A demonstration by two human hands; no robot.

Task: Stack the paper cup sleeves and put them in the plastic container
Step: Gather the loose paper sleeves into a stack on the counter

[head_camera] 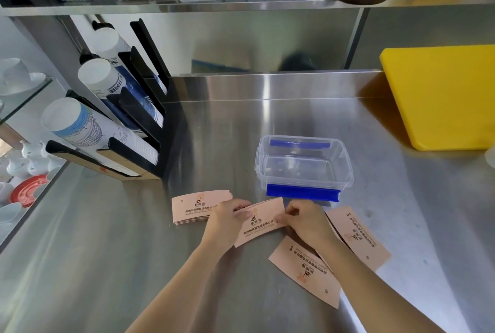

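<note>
Both hands pinch one paper sleeve (pixel 258 221) between them: left hand (pixel 223 218) fingers on its left end, right hand (pixel 304 221) fingers apparently gripping its right edge.

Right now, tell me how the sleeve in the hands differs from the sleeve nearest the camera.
The held sleeve is gripped at both ends by the left hand and right hand; the nearest sleeve lies loose on the steel counter. The held sleeve's print reads upright, the nearest sleeve's upside down. Both are flattened, pink, with the same logo.
</note>
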